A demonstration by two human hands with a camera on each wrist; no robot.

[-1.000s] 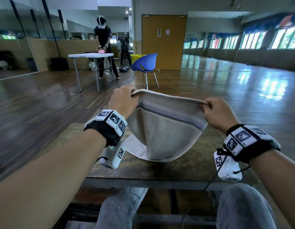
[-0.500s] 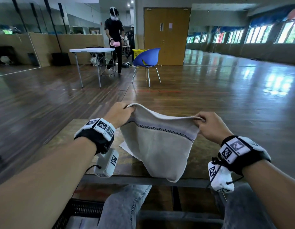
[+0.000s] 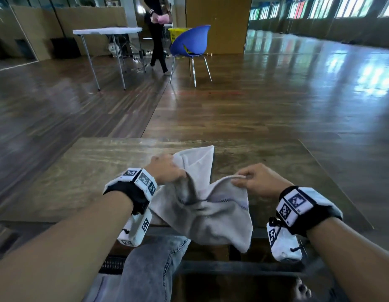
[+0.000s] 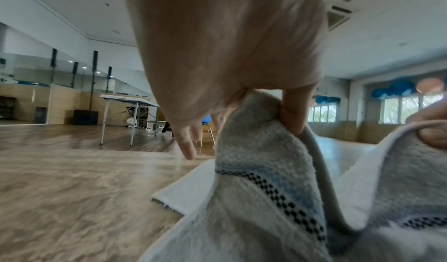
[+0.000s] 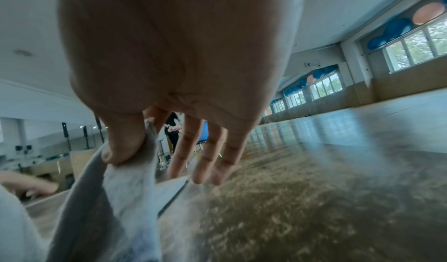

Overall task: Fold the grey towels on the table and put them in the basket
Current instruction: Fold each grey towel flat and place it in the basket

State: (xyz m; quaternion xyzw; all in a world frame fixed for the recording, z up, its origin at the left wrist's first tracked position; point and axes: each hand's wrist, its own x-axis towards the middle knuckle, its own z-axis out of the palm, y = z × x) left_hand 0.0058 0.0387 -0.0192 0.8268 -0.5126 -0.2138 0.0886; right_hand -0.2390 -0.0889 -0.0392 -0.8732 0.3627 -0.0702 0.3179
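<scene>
Left wrist view shows the left hand (image 4: 225, 42) with thumb and forefinger pinching a bunched corner of the grey towel (image 4: 263, 199), its other fingers (image 4: 187, 143) hanging loose; the right hand (image 5: 174, 46) pinches the opposite hem between thumb and forefinger, its remaining 3 fingers (image 5: 205, 161) straight. I judge the fold is in hand, the 2 held corners being drawn together. Next, the corners need to meet squarely and the cloth be laid flat on the desk (image 3: 80, 171). This towel sags between the hands, draping over the desk's near edge; it is nubby terry with a black checked stripe and pale blue band.
</scene>
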